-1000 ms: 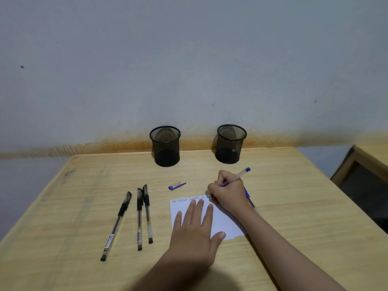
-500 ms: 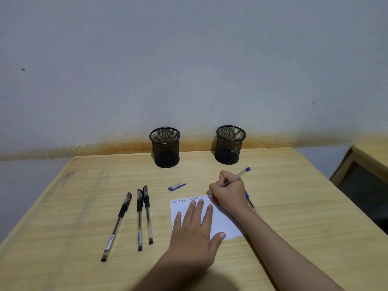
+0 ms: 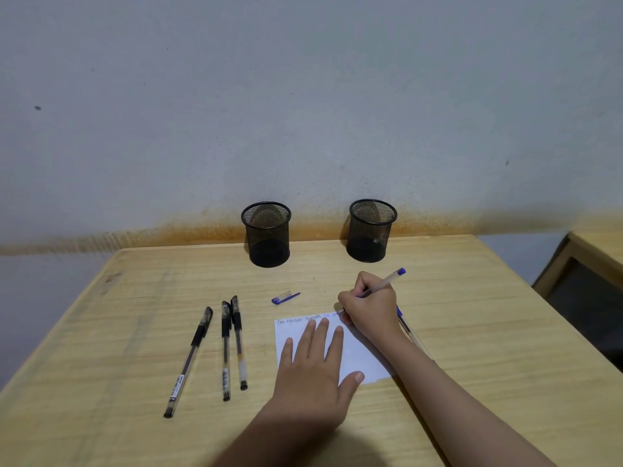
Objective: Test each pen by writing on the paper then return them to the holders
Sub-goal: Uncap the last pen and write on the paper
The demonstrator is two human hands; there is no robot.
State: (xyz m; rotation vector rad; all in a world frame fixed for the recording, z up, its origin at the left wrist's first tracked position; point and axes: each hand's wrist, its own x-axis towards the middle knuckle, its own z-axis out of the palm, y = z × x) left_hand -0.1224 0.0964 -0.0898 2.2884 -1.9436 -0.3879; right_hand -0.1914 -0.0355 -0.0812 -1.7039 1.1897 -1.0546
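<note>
On a wooden desk (image 3: 472, 332), three black pens (image 3: 225, 348) lay left of the paper (image 3: 360, 355), which the left hand (image 3: 313, 372) pressed flat with straight fingers, while the right hand (image 3: 371, 306) gripped a blue pen (image 3: 387, 279) writing at its top edge, before two mesh holders (image 3: 371, 230).

Right hand (image 3: 369, 306) grips blue pen (image 3: 387, 280) on paper (image 3: 360, 355); left hand (image 3: 315, 365) flat.

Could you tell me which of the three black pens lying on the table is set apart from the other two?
The leftmost black pen: it lies alone and slanted, with a gap to the others, while the middle pen and right pen lie close together, almost parallel.
</note>
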